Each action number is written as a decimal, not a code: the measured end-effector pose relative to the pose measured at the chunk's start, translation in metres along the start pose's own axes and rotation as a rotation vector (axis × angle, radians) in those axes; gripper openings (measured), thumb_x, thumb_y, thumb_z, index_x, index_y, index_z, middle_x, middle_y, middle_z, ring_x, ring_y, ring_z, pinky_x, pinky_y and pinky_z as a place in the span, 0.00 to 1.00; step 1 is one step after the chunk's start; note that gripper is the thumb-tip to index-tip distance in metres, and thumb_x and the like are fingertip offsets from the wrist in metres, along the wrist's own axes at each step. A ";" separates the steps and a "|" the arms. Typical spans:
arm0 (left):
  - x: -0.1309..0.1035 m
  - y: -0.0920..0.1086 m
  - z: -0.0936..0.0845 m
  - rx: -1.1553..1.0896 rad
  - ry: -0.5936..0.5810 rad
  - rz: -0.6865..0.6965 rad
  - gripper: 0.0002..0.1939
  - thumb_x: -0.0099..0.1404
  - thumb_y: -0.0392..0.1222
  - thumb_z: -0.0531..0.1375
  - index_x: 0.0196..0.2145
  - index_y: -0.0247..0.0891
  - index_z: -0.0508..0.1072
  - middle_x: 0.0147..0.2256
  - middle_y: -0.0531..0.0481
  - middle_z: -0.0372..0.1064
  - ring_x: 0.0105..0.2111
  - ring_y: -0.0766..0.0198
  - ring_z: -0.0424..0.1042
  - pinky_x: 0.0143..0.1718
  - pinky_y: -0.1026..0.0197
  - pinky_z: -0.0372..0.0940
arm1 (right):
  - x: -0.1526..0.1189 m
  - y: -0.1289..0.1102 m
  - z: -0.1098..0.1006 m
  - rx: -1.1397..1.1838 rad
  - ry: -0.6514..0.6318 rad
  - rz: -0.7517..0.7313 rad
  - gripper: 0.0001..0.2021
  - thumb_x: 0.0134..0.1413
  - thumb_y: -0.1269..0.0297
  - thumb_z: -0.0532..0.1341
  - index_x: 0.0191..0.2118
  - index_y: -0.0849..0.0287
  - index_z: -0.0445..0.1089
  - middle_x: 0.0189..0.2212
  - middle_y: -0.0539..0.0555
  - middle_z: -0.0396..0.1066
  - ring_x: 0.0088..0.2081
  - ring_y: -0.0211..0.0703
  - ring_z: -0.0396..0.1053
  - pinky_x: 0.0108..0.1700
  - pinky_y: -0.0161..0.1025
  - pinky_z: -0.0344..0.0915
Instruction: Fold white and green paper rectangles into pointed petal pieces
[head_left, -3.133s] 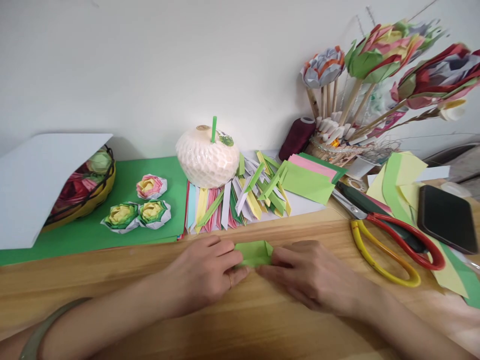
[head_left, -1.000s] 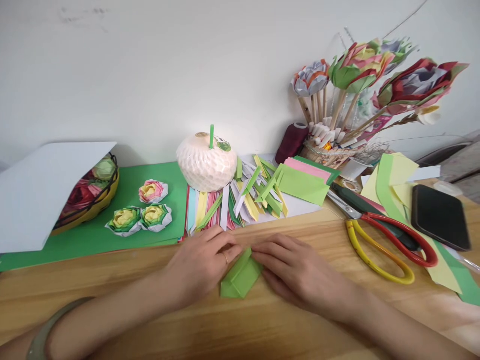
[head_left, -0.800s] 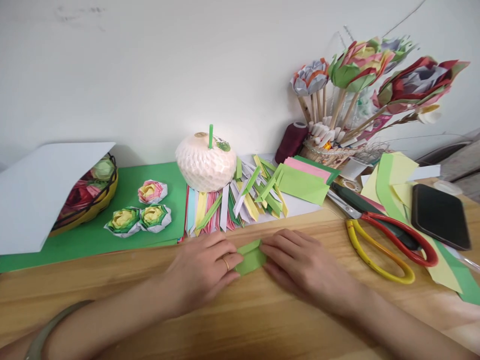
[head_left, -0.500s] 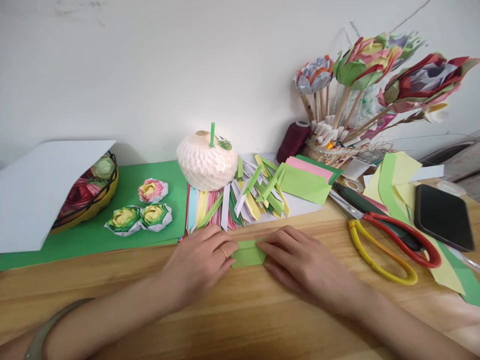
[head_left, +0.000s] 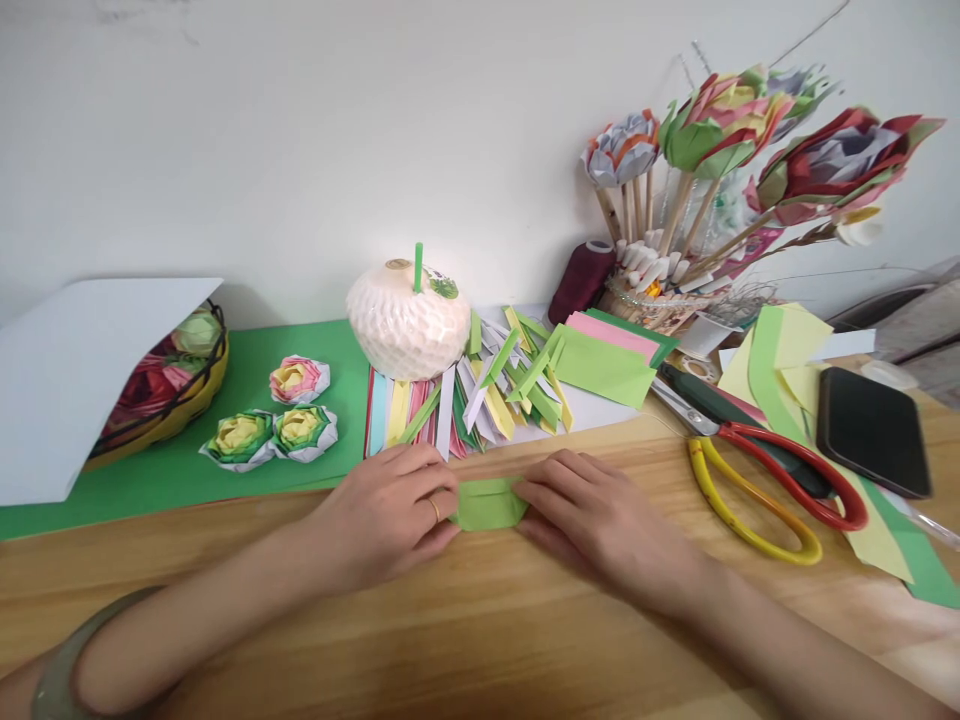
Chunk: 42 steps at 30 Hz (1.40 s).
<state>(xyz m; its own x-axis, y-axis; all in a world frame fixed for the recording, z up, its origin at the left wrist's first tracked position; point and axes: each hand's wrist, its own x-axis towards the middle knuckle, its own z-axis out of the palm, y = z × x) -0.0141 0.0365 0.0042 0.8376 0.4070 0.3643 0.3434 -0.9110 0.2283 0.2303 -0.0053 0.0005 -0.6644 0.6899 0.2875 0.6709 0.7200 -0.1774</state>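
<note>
A small green paper strip (head_left: 489,506) with a fold along its upper part lies on the wooden table between my hands. My left hand (head_left: 397,510), with a ring on one finger, has its fingers closed on the strip's left end. The right end is held by my right hand (head_left: 581,510), its fingertips bent over the paper. Both ends are partly hidden under the fingers. Just beyond the hands lies a pile of folded paper strips (head_left: 517,375) in green, yellow and white. A stack of green and pink paper rectangles (head_left: 600,362) is at its right.
Scissors (head_left: 772,480) with red and yellow handles and a black phone (head_left: 874,432) lie to the right. A white wrapped coconut (head_left: 409,322) with a green straw, paper flowers (head_left: 300,430) and a basket (head_left: 214,385) stand behind, left. A maroon thread spool (head_left: 581,280) is near the wall.
My left hand has shifted slightly left along the green strip, so more of it shows. The right hand stays at its end. The whole view has moved a little.
</note>
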 end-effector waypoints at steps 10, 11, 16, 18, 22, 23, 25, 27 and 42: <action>0.002 0.008 0.001 -0.124 0.039 -0.176 0.09 0.63 0.32 0.56 0.27 0.37 0.72 0.32 0.50 0.73 0.35 0.60 0.66 0.37 0.58 0.66 | 0.002 0.002 0.003 0.175 0.015 0.092 0.12 0.65 0.66 0.51 0.34 0.61 0.69 0.30 0.55 0.68 0.34 0.43 0.63 0.35 0.39 0.63; 0.002 0.008 0.002 -0.137 0.039 -0.204 0.08 0.63 0.31 0.56 0.27 0.36 0.71 0.32 0.50 0.73 0.35 0.60 0.66 0.37 0.57 0.66 | 0.002 0.002 0.003 0.181 0.014 0.099 0.12 0.65 0.67 0.51 0.33 0.61 0.68 0.30 0.55 0.67 0.34 0.43 0.63 0.35 0.39 0.63; -0.001 0.012 0.005 -0.195 0.036 -0.358 0.07 0.62 0.31 0.57 0.27 0.36 0.70 0.32 0.50 0.72 0.36 0.59 0.66 0.38 0.56 0.65 | 0.004 -0.001 0.005 0.209 0.010 0.172 0.11 0.64 0.68 0.50 0.31 0.60 0.65 0.29 0.55 0.65 0.32 0.42 0.63 0.34 0.38 0.62; -0.002 0.014 0.007 -0.189 0.042 -0.399 0.07 0.63 0.33 0.57 0.27 0.36 0.70 0.33 0.50 0.72 0.37 0.59 0.65 0.38 0.55 0.64 | 0.004 -0.002 0.006 0.225 0.021 0.205 0.11 0.64 0.69 0.50 0.30 0.60 0.64 0.28 0.54 0.65 0.31 0.42 0.63 0.33 0.38 0.62; -0.003 0.019 0.010 -0.159 0.032 -0.463 0.07 0.64 0.34 0.56 0.28 0.36 0.71 0.34 0.50 0.72 0.36 0.58 0.64 0.39 0.53 0.63 | 0.006 -0.003 0.009 0.231 0.032 0.250 0.10 0.63 0.69 0.50 0.30 0.59 0.62 0.28 0.54 0.65 0.31 0.42 0.63 0.33 0.37 0.62; -0.002 0.019 0.010 -0.155 0.027 -0.475 0.07 0.64 0.34 0.56 0.28 0.36 0.71 0.34 0.50 0.72 0.36 0.58 0.64 0.39 0.53 0.63 | 0.006 -0.004 0.009 0.228 0.032 0.254 0.10 0.62 0.69 0.51 0.29 0.59 0.62 0.28 0.54 0.65 0.31 0.42 0.63 0.32 0.37 0.62; -0.002 0.021 0.010 -0.152 0.020 -0.493 0.07 0.64 0.34 0.56 0.28 0.36 0.70 0.33 0.50 0.71 0.36 0.58 0.64 0.38 0.53 0.63 | 0.007 -0.005 0.008 0.213 0.031 0.252 0.09 0.62 0.68 0.52 0.29 0.59 0.62 0.28 0.54 0.65 0.30 0.42 0.63 0.31 0.37 0.61; 0.000 0.021 0.011 -0.150 0.016 -0.513 0.08 0.64 0.34 0.56 0.27 0.37 0.70 0.32 0.51 0.71 0.36 0.59 0.64 0.38 0.54 0.63 | 0.008 -0.006 0.008 0.190 0.032 0.248 0.09 0.61 0.67 0.53 0.29 0.58 0.63 0.27 0.53 0.66 0.29 0.42 0.63 0.30 0.37 0.60; 0.006 0.022 0.014 -0.070 -0.009 -0.561 0.06 0.60 0.32 0.57 0.25 0.36 0.69 0.30 0.50 0.70 0.36 0.58 0.64 0.38 0.53 0.63 | 0.013 -0.007 0.012 0.116 0.015 0.255 0.09 0.58 0.71 0.53 0.27 0.58 0.60 0.25 0.53 0.65 0.28 0.43 0.62 0.29 0.37 0.58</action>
<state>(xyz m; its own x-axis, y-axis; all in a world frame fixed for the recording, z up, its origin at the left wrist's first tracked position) 0.0044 0.0180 -0.0011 0.5389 0.8266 0.1619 0.7081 -0.5487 0.4445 0.2132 -0.0009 -0.0054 -0.4733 0.8493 0.2338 0.7730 0.5278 -0.3521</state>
